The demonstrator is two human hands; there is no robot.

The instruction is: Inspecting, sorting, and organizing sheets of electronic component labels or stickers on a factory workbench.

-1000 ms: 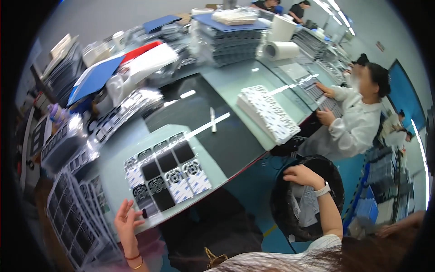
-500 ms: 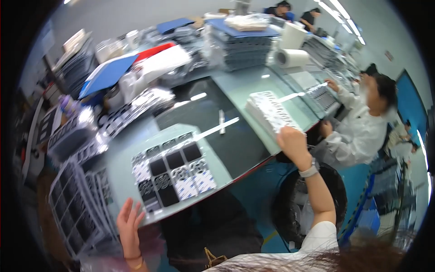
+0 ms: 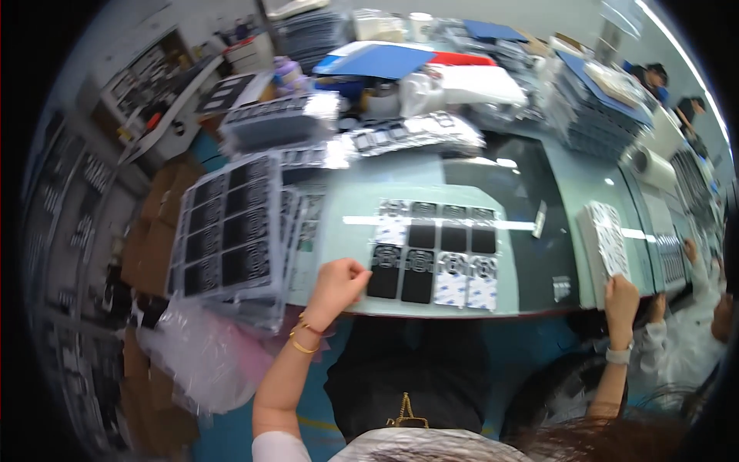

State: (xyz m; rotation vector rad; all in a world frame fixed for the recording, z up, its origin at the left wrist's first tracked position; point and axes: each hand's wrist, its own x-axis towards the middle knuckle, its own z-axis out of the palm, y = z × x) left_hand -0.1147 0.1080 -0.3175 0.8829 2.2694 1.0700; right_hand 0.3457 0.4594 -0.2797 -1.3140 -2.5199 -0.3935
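My left hand (image 3: 337, 286) is closed, its fingertips pinched at the left edge of a group of phone-sized adhesive pieces; what they hold, if anything, is too small to make out. The group has black pieces (image 3: 416, 286) and white-and-blue patterned pieces (image 3: 451, 291), laid in two rows on a pale green sheet (image 3: 346, 239). Farther right, my right hand (image 3: 621, 302) is closed at the near end of a stack of white patterned strips (image 3: 603, 235). Its fingertips are partly hidden, so I cannot tell if a strip is between them.
Clear trays with black panels (image 3: 231, 219) are piled at the left, above a plastic bag (image 3: 204, 366). Silvery packs (image 3: 416, 135) and a blue board (image 3: 377, 59) lie at the back. Grey tray stacks (image 3: 585, 115) rise behind right. A co-worker in white (image 3: 677, 343) sits at the right.
The view has turned left. My left hand has come up from beside the table's front edge to the pieces, and its spread fingers have closed. My right hand stays at the stack's near end.
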